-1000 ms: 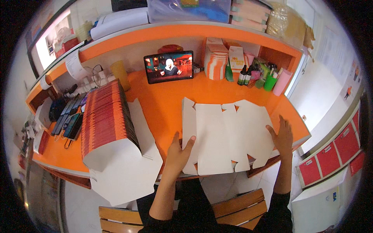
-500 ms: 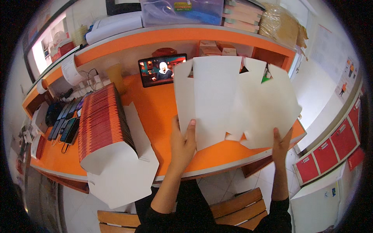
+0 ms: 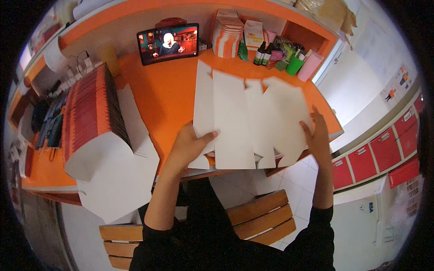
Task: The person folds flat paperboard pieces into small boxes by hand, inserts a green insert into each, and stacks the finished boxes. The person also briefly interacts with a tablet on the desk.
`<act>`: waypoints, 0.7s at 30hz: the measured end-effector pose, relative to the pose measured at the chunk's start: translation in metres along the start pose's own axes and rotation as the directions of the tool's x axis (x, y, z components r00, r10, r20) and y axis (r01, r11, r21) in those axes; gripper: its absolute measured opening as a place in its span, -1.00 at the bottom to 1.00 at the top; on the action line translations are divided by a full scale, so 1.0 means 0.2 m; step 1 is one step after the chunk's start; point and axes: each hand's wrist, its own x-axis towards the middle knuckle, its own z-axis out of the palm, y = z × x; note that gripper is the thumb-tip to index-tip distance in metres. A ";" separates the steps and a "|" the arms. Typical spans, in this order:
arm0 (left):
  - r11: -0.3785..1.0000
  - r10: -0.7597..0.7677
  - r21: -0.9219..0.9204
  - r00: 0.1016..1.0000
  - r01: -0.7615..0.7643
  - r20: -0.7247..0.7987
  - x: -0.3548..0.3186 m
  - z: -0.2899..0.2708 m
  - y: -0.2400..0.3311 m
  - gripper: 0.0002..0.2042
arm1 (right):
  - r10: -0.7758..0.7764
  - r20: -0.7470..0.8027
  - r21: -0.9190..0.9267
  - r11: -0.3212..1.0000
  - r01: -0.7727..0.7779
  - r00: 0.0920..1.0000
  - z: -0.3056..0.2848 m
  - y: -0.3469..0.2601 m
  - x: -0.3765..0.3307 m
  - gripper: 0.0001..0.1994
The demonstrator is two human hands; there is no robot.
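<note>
**Flat carton blank held at both ends over the desk edge**

The orange desk [image 3: 172, 97] carries the work. A tall stack of flattened orange-and-white cartons [image 3: 90, 122] lies at the person's left, well apart from the hands. At the back stand a tablet [image 3: 168, 43], upright, and a cluster of small bottles and cups [image 3: 280, 58].

The white die-cut carton blank [image 3: 248, 119] lies unfolded in front of the person, white face up, its near flaps projecting past the desk's front edge. Its long axis runs left to right — across the body, hand to hand.

The left hand [image 3: 187, 147] grasps the blank's near-left corner, thumb on top, fingers beneath. The right hand [image 3: 316, 135] lies open and flat along the right edge — touching, not clenched. Both hands are equally near; the panel creases run away from the person.
</note>
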 end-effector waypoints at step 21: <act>0.996 0.058 -0.058 0.996 -0.062 -0.068 -0.07 0.07 -0.08 -0.40 | -0.368 0.924 0.354 0.925 0.140 0.099 0.36 -0.14 0.48 -0.85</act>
